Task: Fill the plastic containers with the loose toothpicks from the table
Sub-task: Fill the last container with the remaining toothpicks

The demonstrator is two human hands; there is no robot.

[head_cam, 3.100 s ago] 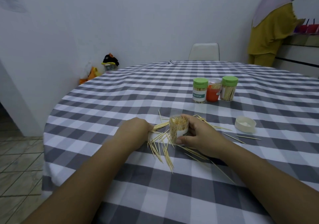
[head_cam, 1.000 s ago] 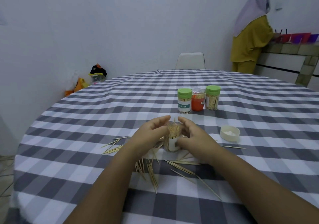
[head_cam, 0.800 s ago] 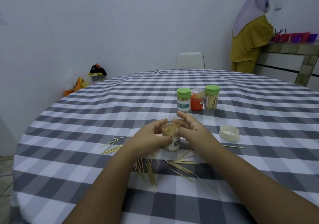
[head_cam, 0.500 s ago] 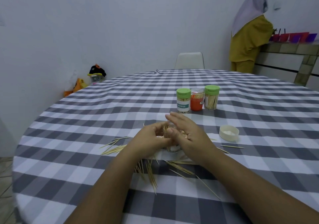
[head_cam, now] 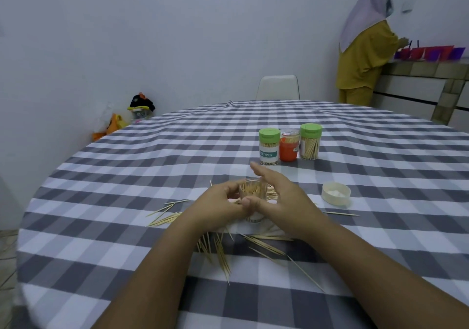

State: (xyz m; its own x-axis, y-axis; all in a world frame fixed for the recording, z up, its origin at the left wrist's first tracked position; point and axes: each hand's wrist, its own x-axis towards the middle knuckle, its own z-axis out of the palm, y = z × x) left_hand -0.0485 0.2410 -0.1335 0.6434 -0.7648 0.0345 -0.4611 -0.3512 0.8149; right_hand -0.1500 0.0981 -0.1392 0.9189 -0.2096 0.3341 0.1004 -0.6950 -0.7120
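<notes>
A round table draped in a grey-and-white checked cloth (head_cam: 132, 176) carries scattered loose wooden toothpicks (head_cam: 220, 255), an open clear plastic container (head_cam: 253, 196) and a white round lid (head_cam: 336, 193). Farther back stand two green-capped toothpick jars (head_cam: 269, 147) flanking an orange-labelled clear jar (head_cam: 288, 148).

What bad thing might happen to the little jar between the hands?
The open jar is packed full and has no lid, so a bump from either hand could tip it and spill toothpicks again. The loose toothpicks under the wrists may get swept away. The white lid sits apart, out of easy grab.
</notes>
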